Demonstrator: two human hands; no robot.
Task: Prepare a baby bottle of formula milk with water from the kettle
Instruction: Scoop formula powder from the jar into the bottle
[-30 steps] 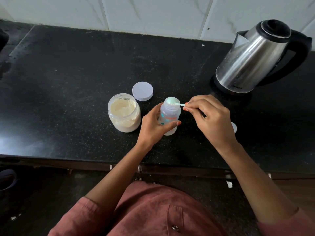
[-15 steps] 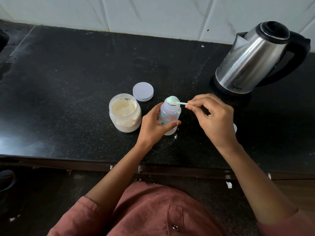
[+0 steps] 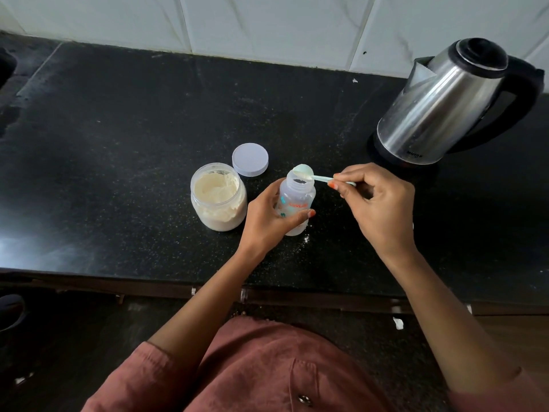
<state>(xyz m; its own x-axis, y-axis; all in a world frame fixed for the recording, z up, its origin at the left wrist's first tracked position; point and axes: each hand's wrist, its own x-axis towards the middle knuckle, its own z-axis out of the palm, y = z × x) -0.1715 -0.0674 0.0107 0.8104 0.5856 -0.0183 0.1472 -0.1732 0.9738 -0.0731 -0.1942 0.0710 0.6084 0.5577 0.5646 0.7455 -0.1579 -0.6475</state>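
A clear baby bottle (image 3: 298, 195) with an orange print stands open on the black counter (image 3: 118, 150). My left hand (image 3: 267, 220) grips its body from the left. My right hand (image 3: 377, 206) pinches the handle of a pale green scoop (image 3: 307, 173), whose bowl hovers just above the far rim of the bottle's mouth. An open jar of cream-coloured formula powder (image 3: 218, 196) stands left of the bottle. The steel kettle (image 3: 445, 105) with a black lid and handle sits on its base at the back right.
The jar's white lid (image 3: 250, 159) lies flat behind the jar. A little spilled powder (image 3: 306, 239) dusts the counter by the bottle's foot. A white tiled wall (image 3: 267, 25) backs the counter. The counter's front edge (image 3: 118, 278) runs below my wrists.
The scoop has lifted slightly and turned, so the bottle's mouth now shows beneath it. A little powder has appeared on the counter by the bottle. My left hand keeps its grip.
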